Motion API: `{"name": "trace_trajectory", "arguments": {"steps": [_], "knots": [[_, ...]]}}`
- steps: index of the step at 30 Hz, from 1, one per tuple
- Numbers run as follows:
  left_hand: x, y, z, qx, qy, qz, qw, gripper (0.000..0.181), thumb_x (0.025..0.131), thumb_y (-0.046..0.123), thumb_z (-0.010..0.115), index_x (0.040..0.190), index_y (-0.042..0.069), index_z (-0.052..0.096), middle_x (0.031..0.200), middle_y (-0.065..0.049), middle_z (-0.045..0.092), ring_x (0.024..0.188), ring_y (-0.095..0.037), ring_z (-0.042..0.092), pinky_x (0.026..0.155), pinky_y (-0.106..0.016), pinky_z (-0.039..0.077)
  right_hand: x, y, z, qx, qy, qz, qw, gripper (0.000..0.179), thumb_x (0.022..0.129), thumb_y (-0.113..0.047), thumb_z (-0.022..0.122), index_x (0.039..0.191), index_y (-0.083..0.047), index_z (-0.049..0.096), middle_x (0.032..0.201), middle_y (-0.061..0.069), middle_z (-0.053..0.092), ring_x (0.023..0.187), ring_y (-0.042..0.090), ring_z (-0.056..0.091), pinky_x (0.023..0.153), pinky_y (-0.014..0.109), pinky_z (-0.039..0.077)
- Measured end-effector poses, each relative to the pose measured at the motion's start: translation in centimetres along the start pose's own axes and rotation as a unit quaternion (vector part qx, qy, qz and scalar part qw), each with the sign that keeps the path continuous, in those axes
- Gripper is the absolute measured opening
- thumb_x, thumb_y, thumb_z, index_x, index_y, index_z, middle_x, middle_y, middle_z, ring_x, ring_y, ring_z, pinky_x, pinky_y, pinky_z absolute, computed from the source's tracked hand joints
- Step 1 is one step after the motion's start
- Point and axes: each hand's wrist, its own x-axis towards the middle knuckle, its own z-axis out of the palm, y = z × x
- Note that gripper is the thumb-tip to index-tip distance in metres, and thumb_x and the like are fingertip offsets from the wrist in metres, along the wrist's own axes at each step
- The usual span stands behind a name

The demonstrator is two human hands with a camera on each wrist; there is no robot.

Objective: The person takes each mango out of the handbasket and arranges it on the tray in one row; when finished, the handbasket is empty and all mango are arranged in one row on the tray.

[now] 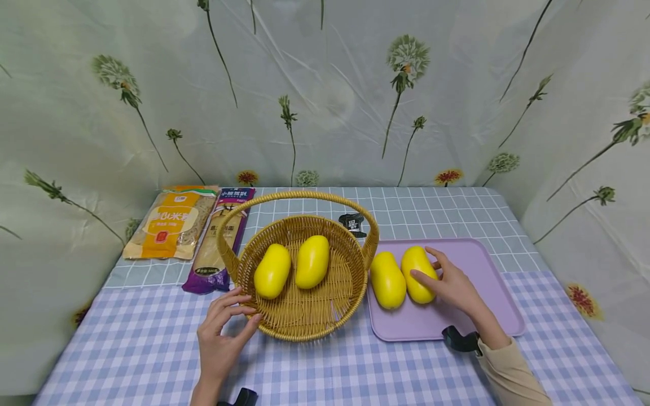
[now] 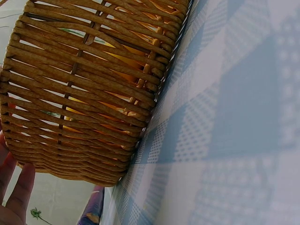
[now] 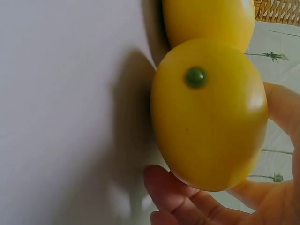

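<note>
My right hand (image 1: 454, 285) holds a yellow mango (image 1: 418, 274) from its right side, thumb on the near part and fingers round the far end. In the right wrist view this mango (image 3: 208, 117) shows a green stem dot. A second mango (image 1: 388, 281) lies close beside it on the purple tray (image 1: 482, 293). My left hand (image 1: 223, 332) touches the near left rim of a wicker basket (image 1: 304, 327), fingers loosely extended. Two more mangoes, one left (image 1: 272, 271) and one right (image 1: 312, 262), sit inside the basket. The left wrist view shows fingertips (image 2: 26, 176) against its woven side.
An arched handle (image 1: 299, 195) rises over the basket. Behind it to the left lie an orange-and-clear food bag (image 1: 170, 223) and a purple pasta pack (image 1: 213, 242). A small black item (image 1: 352, 224) is behind the basket. Checked cloth (image 1: 325, 372) covers the table, with a flowered curtain behind.
</note>
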Motion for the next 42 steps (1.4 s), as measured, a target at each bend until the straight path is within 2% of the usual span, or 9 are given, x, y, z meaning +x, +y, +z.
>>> {"name": "trace_trajectory", "arguments": {"steps": [6,15,22,27,31,36,38,42], "knots": [[0.0,0.0,0.0,0.003,0.002,-0.001,1.0,0.019,0.064,-0.007,0.08,0.077,-0.002,0.068,0.091,-0.023,0.065,0.107,-0.032,0.056,0.099,-0.03,0.043,-0.2,-0.1,-0.1,-0.031,0.007,-0.002,0.9995,0.08,0.09,-0.056,0.053,0.145,-0.005,0.03,0.117,0.029,0.054,0.094,0.036,0.056,0.072,0.047,0.049],[0.0,0.0,0.0,0.004,0.001,0.004,1.0,0.016,0.067,-0.004,0.08,0.078,-0.001,0.068,0.091,-0.022,0.065,0.107,-0.032,0.056,0.099,-0.03,0.043,-0.8,-0.3,-0.2,-0.076,0.03,-0.006,0.9966,0.076,0.092,-0.058,0.048,0.142,-0.003,0.036,0.115,0.029,0.057,0.093,0.039,0.059,0.069,0.05,0.05],[0.1,0.0,0.0,0.003,0.0,0.006,1.0,0.014,0.069,-0.001,0.08,0.078,-0.001,0.068,0.091,-0.023,0.064,0.107,-0.032,0.056,0.099,-0.03,0.043,-1.4,-0.4,-0.5,-0.093,0.082,-0.024,0.992,0.07,0.092,-0.054,0.052,0.138,-0.001,0.044,0.113,0.023,0.06,0.089,0.032,0.06,0.061,0.041,0.051],[0.0,0.0,0.0,0.004,0.001,0.005,1.0,0.015,0.068,-0.002,0.08,0.077,-0.001,0.068,0.09,-0.023,0.064,0.107,-0.031,0.056,0.099,-0.029,0.043,-1.9,-1.1,-0.4,-0.101,0.135,-0.049,0.9846,0.059,0.091,-0.048,0.058,0.13,-0.004,0.053,0.111,0.019,0.061,0.089,0.031,0.06,0.06,0.042,0.051],[0.0,0.0,0.0,0.004,0.001,0.002,1.0,0.017,0.066,-0.005,0.08,0.077,-0.001,0.068,0.09,-0.023,0.064,0.107,-0.031,0.056,0.099,-0.029,0.043,-2.3,-2.1,0.2,-0.089,0.196,-0.103,0.971,0.044,0.088,-0.035,0.067,0.12,-0.006,0.062,0.104,0.013,0.065,0.085,0.028,0.061,0.058,0.04,0.051],[0.0,0.0,0.0,0.007,0.001,0.002,1.0,0.017,0.066,-0.005,0.08,0.077,-0.001,0.068,0.09,-0.022,0.064,0.107,-0.031,0.056,0.099,-0.029,0.043,-2.3,-4.0,1.1,-0.054,0.267,-0.213,0.9384,0.028,0.08,-0.017,0.075,0.105,-0.006,0.069,0.091,0.006,0.068,0.074,0.021,0.063,0.055,0.036,0.052],[0.0,0.0,0.0,0.009,0.0,0.001,1.0,0.017,0.066,-0.005,0.08,0.077,-0.001,0.068,0.09,-0.023,0.064,0.107,-0.032,0.056,0.099,-0.029,0.043,-2.3,-5.0,1.4,-0.043,0.277,-0.252,0.9264,0.024,0.079,-0.014,0.076,0.102,-0.007,0.07,0.089,0.004,0.068,0.071,0.019,0.063,0.053,0.034,0.053],[0.0,0.1,0.0,0.01,0.0,0.002,0.9999,0.017,0.066,-0.005,0.08,0.077,-0.001,0.068,0.09,-0.023,0.064,0.107,-0.032,0.056,0.098,-0.029,0.043,-2.3,-7.0,1.9,-0.022,0.272,-0.312,0.91,0.024,0.077,-0.009,0.075,0.101,-0.009,0.071,0.088,0.0,0.068,0.07,0.014,0.061,0.052,0.031,0.053]]}}
